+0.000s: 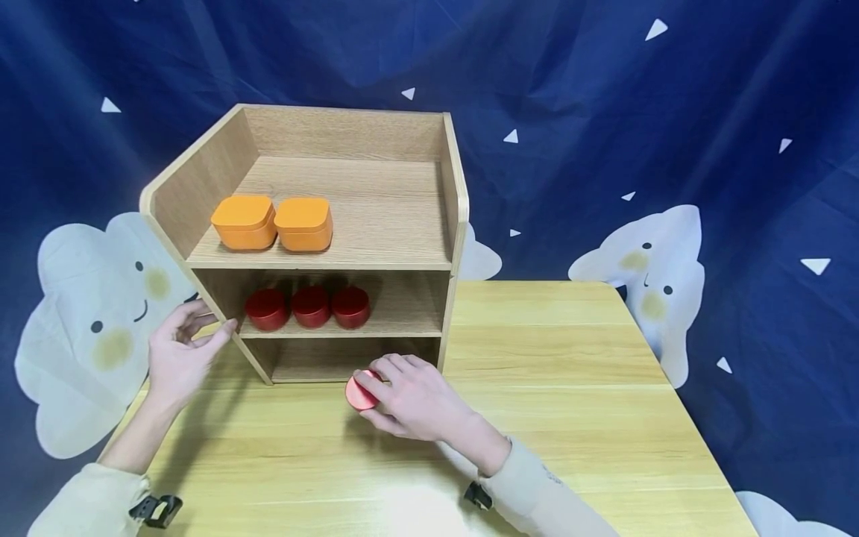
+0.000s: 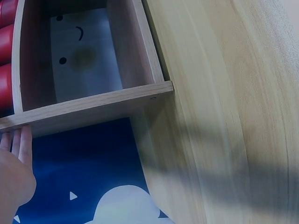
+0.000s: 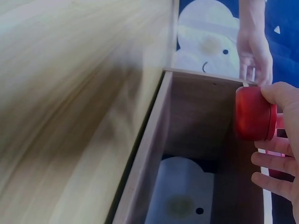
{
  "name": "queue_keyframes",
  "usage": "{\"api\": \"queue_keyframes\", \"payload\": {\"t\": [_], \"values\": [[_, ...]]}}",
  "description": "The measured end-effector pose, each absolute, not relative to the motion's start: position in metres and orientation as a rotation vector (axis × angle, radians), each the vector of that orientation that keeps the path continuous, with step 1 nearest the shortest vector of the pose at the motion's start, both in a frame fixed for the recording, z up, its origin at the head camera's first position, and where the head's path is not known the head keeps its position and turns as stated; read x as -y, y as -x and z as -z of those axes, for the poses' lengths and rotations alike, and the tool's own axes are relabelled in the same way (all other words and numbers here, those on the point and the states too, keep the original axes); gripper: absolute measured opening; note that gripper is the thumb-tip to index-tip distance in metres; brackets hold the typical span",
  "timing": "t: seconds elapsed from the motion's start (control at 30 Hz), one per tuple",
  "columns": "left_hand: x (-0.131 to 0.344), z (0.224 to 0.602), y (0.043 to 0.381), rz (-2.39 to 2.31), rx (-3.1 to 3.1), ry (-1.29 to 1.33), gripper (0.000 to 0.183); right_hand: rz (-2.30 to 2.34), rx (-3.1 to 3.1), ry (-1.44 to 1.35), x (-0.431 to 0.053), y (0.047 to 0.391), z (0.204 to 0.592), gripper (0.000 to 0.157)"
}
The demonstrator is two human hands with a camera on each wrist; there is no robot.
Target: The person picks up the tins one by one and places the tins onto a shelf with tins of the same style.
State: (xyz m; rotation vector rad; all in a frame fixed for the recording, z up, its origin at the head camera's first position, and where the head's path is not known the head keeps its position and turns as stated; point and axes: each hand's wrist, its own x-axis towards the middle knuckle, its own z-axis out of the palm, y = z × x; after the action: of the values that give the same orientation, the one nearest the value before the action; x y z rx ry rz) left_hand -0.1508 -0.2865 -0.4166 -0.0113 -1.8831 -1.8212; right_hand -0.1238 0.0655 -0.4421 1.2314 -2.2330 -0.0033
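My right hand (image 1: 419,399) pinches a small round red tin (image 1: 361,391) by its side, in front of the shelf's bottom compartment. In the right wrist view the red tin (image 3: 254,113) sits between thumb and fingers, the other fingers spread out. My left hand (image 1: 184,350) rests against the outer left side of the small wooden shelf (image 1: 349,265), thumb near its front edge. Straight fingers (image 2: 25,144) touch that side panel in the left wrist view. On the middle level stand three red tins (image 1: 311,307) in a row, toward the left.
Two orange rounded boxes (image 1: 304,224) stand side by side on the shelf's top level, at the left. The shelf stands on a light wooden table (image 1: 570,418). Behind hangs a dark blue cloth (image 1: 570,97) with white clouds and triangles.
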Motion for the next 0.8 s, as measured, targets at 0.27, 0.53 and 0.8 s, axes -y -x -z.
{"api": "queue_keyframes", "payload": {"t": [0.27, 0.53, 0.8], "values": [[0.286, 0.416, 0.151, 1.791, 1.910, -0.012, 0.041, -0.045, 2.229, -1.183, -0.070, 0.125, 0.429, 0.047], [0.286, 0.415, 0.151, 1.771, 1.929, -0.022, 0.040, -0.094, 2.249, -1.139, -0.076, 0.128, 0.420, 0.047], [0.287, 0.416, 0.151, 1.789, 1.920, -0.012, 0.041, -0.135, 2.254, -1.088, -0.079, 0.130, 0.410, 0.049]]}}
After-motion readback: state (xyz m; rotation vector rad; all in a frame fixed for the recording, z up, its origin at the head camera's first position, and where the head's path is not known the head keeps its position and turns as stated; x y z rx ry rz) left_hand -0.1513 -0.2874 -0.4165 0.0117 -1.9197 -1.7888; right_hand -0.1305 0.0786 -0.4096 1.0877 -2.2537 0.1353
